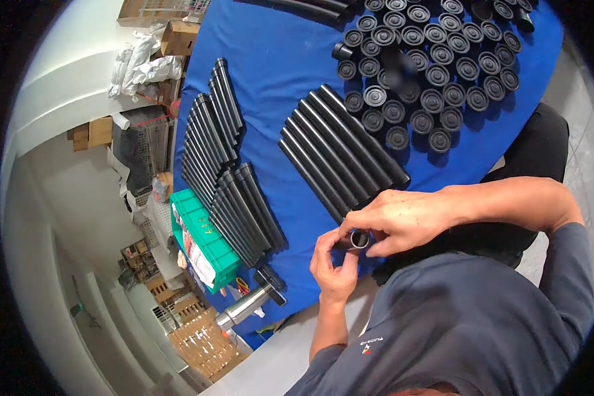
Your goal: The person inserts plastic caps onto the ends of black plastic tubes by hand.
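Observation:
Near the table's front edge, a black tube (pixel 360 240) is held with its open, light-rimmed end facing up toward me. Fingers of my left hand (pixel 334 267) are closed on it from the left. From the right, my right hand (pixel 406 218) curls its fingers and thumb around the same end; much of the tube is hidden by the hands. Just beyond them lies a row of black tubes (pixel 342 148) side by side on the blue cloth (pixel 264 79).
Many round black caps (pixel 435 72) stand at the back right. More black tubes (pixel 208 142) lie in stacks at the left. A green crate (pixel 208 241) with papers, scissors (pixel 243 285) and a metal cylinder (pixel 245 309) are at the left edge.

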Available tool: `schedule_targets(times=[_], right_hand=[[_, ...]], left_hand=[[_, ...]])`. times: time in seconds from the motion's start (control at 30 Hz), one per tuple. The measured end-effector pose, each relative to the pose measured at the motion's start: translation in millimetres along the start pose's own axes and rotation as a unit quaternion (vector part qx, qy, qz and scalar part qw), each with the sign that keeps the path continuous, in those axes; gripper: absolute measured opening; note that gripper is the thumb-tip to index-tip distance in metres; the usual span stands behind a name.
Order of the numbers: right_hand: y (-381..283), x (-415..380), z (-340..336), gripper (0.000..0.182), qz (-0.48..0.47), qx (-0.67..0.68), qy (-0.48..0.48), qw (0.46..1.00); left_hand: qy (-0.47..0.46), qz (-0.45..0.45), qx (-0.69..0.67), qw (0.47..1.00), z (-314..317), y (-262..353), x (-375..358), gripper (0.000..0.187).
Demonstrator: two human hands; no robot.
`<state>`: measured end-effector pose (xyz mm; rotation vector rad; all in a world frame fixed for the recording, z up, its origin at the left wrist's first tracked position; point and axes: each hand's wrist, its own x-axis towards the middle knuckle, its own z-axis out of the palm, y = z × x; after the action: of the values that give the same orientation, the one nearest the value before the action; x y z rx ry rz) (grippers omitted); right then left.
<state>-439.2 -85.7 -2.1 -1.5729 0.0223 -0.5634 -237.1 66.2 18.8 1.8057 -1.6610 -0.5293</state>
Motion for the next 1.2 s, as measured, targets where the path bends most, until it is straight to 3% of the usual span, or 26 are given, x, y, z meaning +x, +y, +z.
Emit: schedule_targets(times=[0.13, 0.23, 0.33, 0.37, 0.43, 0.47, 0.5, 0.53, 0.57, 0.6, 0.63, 0.73, 0.77, 0.87, 0.93, 1.0, 1.07, 1.13, 1.2], right_hand=[[12.6, 2.3, 2.4, 0.029, -0.06, -0.016, 0.037, 0.997], [11.1, 3.7, 3.3, 0.029, -0.01, -0.014, 0.045, 0.999], [14.1, 3.7, 2.2, 0.032, 0.004, -0.032, 0.065, 0.997], [14.0, 3.5, 2.0, 0.032, 0.009, -0.038, 0.071, 0.997], [13.5, 2.6, 2.3, 0.033, 0.02, -0.05, 0.082, 0.995], [13.6, 2.1, 2.7, 0.033, 0.012, -0.065, 0.086, 0.994], [13.8, 1.6, 3.5, 0.034, 0.004, -0.08, 0.088, 0.993], [13.9, 1.3, 4.4, 0.035, -0.003, -0.095, 0.092, 0.991], [13.8, 1.6, 4.7, 0.035, -0.027, -0.12, 0.084, 0.989], [13.0, 1.9, 4.2, 0.036, -0.048, -0.147, 0.076, 0.985], [10.4, 1.1, 2.5, 0.036, -0.068, -0.176, 0.069, 0.98], [-4.6, 1.3, -8.3, 0.045, -0.064, -0.26, -0.016, 0.963], [-11.9, 2.0, -17.3, 0.051, -0.073, -0.285, -0.036, 0.955], [-23.6, 6.6, -57.2, 0.06, -0.105, -0.43, 0.095, 0.892], [-20.5, 11.4, -88.6, 0.045, -0.094, -0.58, 0.237, 0.774], [-11.3, 12.0, -120.6, 0.041, -0.038, -0.698, 0.295, 0.651], [2.4, 4.7, -141.7, 0.045, -0.004, -0.727, 0.311, 0.612], [8.2, -2.1, -149.5, 0.059, 0.11, -0.732, 0.272, 0.615], [10.4, -5.6, -154.8, 0.06, 0.177, -0.722, 0.239, 0.624]], left_hand=[[-0.001, 0.012, 0.003, 1.0, -2.1, 8.2, 2.6, 0.039], [0.001, 0.051, 0.05, 0.997, -2.9, 5.9, 6.7, 0.038], [0.109, 0.148, 0.142, 0.973, -1.2, 16.0, 6.0, 0.039], [0.131, 0.181, 0.079, 0.971, -2.2, 3.7, -7.6, 0.034], [-0.021, 0.101, -0.087, 0.991, -7.1, -2.3, -26.9, 0.035], [-0.08, -0.035, -0.207, 0.974, -3.9, -0.4, -40.3, 0.04], [-0.102, -0.181, -0.314, 0.926, -0.4, 6.3, -49.2, 0.045], [-0.117, -0.237, -0.511, 0.818, 8.4, 3.6, -47.3, 0.049], [-0.127, -0.279, -0.681, 0.665, 20.0, -1.8, -39.7, 0.053], [-0.135, -0.305, -0.815, 0.473, 28.8, -4.5, -32.2, 0.056], [-0.091, -0.337, -0.81, 0.472, 32.3, -8.6, -35.2, 0.062], [-0.061, -0.329, -0.845, 0.418, 35.4, -10.0, -30.5, 0.058], [-0.07, -0.315, -0.845, 0.427, 35.4, -12.5, -29.5, 0.05], [-0.034, -0.265, -0.833, 0.485, 29.1, -13.6, -15.2, 0.045], [-0.035, -0.215, -0.827, 0.518, 23.6, -12.8, -3.3, 0.038], [-0.031, -0.181, -0.812, 0.554, 17.9, -15.0, 2.9, 0.033], [-0.035, -0.165, -0.824, 0.54, 17.8, -13.1, 9.2, 0.029], [-0.027, -0.172, -0.827, 0.535, 16.8, -13.8, 11.5, 0.029], [-0.026, -0.177, -0.829, 0.529, 16.5, -13.9, 12.7, 0.028]])
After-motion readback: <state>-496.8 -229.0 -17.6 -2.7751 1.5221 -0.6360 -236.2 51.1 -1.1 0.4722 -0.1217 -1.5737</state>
